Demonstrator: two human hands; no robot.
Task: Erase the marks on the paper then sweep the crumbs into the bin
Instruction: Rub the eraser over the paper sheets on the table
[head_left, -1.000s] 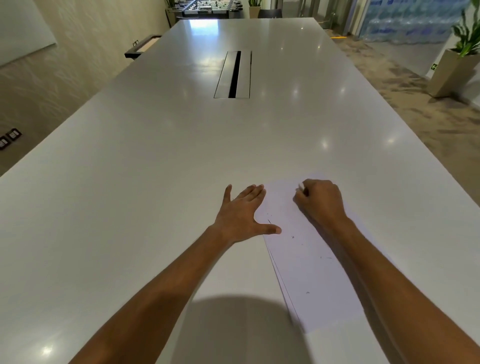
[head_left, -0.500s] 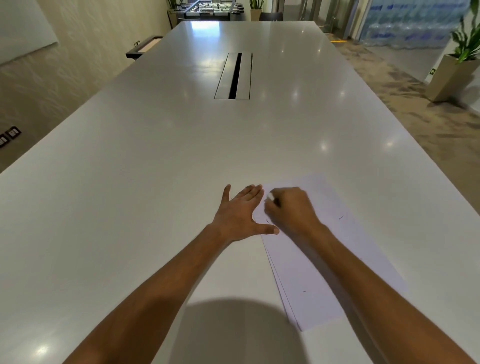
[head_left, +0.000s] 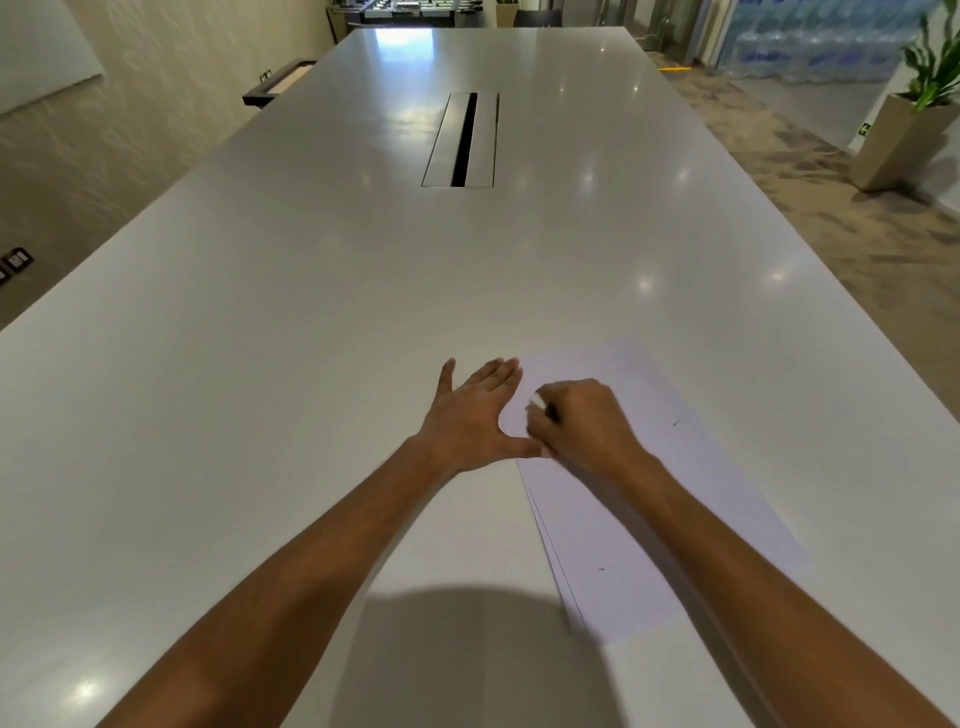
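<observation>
A wide stretch of the white surface (head_left: 270, 364) lies bare to the left of my left hand (head_left: 475, 421) and ahead of both hands, up to the cable slot (head_left: 462, 139) set flush in the middle. My left hand lies flat at the paper's (head_left: 675, 493) left edge, touching my right hand (head_left: 582, 426), so no gap runs between them. The paper lies flat to the right.

Office meeting room; long white conference table (head_left: 260, 364), central cable hatch (head_left: 462, 139), wall whiteboard (head_left: 36, 49), potted plant (head_left: 914, 109)
</observation>
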